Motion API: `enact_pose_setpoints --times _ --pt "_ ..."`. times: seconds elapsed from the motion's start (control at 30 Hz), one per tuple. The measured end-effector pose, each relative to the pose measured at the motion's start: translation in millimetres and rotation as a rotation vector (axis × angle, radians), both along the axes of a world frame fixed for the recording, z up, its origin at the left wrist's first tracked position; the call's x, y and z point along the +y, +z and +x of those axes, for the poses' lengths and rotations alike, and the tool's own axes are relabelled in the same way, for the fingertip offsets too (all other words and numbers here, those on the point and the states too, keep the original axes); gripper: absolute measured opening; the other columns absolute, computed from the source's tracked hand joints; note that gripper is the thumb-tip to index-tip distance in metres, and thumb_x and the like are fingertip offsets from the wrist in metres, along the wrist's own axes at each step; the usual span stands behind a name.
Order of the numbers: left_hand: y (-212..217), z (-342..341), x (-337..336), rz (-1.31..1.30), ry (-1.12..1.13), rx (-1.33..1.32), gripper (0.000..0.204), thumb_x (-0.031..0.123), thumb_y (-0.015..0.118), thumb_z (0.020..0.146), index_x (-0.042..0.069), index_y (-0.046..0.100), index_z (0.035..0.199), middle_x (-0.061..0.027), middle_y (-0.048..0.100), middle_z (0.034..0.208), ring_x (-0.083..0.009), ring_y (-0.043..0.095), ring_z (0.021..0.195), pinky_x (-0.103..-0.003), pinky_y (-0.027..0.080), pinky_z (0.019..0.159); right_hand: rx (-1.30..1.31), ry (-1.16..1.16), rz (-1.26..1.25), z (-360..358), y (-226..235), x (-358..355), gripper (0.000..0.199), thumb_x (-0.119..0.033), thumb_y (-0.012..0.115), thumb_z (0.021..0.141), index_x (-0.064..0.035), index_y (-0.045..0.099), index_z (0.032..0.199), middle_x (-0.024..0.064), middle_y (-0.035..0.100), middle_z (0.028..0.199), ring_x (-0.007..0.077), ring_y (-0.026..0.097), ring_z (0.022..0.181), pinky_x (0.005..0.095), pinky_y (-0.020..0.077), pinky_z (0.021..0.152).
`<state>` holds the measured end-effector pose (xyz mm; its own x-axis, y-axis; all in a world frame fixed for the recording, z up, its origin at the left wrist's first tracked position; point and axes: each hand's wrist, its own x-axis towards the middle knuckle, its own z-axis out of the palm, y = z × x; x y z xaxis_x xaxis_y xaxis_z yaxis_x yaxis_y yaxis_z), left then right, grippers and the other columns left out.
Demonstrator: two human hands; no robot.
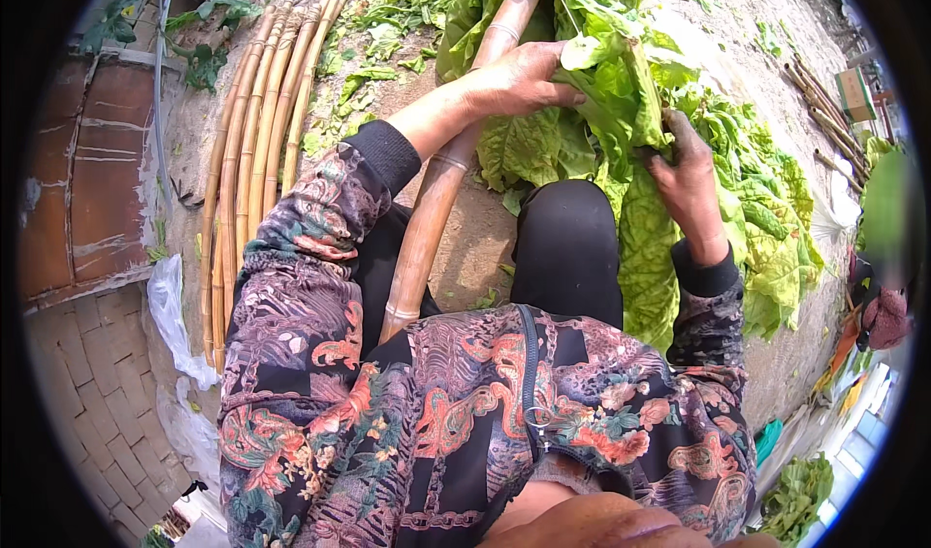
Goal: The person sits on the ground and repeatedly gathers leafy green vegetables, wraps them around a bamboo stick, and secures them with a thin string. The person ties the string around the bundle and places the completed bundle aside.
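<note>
Large green leaves (592,102) lie draped over a thick bamboo pole (436,184) that runs between my knees. My left hand (519,80) rests on the pole and pinches the edge of a leaf. My right hand (684,165) is closed around the stem end of a bunch of leaves. A loose heap of the same leaves (766,218) spreads over the ground to the right of that hand. My patterned sleeves and black trousers fill the lower half of the view.
Several thinner bamboo poles (257,131) lie side by side on the dirt at the left. A brick wall (92,189) and white plastic sheet (170,315) are beyond them. More sticks (824,112) and a small box (856,92) lie far right.
</note>
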<state>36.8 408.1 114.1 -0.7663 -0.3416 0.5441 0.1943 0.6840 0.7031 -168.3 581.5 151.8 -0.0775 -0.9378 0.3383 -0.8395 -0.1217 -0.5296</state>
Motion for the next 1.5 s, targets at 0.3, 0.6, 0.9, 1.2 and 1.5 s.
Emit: enact_pose_setpoints --times 0.3,0.6,0.9,1.2,1.5 --pt "9 4 9 0.173 -0.028 -0.124 0.05 0.024 0.07 0.077 0.009 0.045 0.118 -0.0229 0.047 0.11 -0.0376 0.046 0.106 -0.041 0.039 0.087 0.227 0.19 0.003 -107 78 -81 0.037 -0.001 0.056 0.085 -0.0047 0.055 0.122 0.0111 0.062 0.111 0.0196 0.059 0.1 0.0299 0.0453 0.088" --pt "32 25 24 -0.369 0.249 0.095 0.037 0.032 0.079 0.066 0.012 0.06 0.092 -0.0312 -0.001 0.148 -0.047 -0.002 0.138 -0.046 0.008 0.112 -0.517 0.327 0.564 14 -5 -2 0.062 -0.028 0.062 0.084 0.0006 0.04 0.135 0.0139 0.048 0.133 0.0208 0.044 0.121 0.0335 0.032 0.102" --pt "54 94 9 -0.131 0.347 -0.121 0.012 0.01 0.055 0.088 0.001 0.062 0.091 -0.0139 0.064 0.077 -0.0262 0.062 0.065 -0.033 0.047 0.058 -0.088 0.377 0.417 10 -67 -115 0.037 -0.006 0.06 0.079 0.0026 0.053 0.115 0.0166 0.063 0.101 0.0209 0.057 0.092 0.0332 0.0432 0.086" --pt "-32 92 -122 0.216 0.268 -0.774 0.02 0.017 0.056 0.09 0.007 0.067 0.103 -0.0051 0.064 0.08 -0.0107 0.056 0.067 -0.025 0.046 0.058 -0.532 0.408 0.232 43 -86 -197 0.028 -0.006 0.06 0.084 0.0059 0.054 0.108 0.0118 0.062 0.106 0.0158 0.055 0.095 0.0319 0.0449 0.086" --pt "145 -6 -112 -0.651 0.593 -0.556 0.016 0.016 0.062 0.071 0.001 0.066 0.072 -0.0147 0.063 0.065 -0.023 0.06 0.059 -0.037 0.047 0.057 -1.2 0.224 -0.035 44 -89 -244 0.031 -0.029 0.046 0.09 -0.0038 0.055 0.106 0.0098 0.061 0.095 0.0169 0.058 0.085 0.0333 0.0496 0.076"
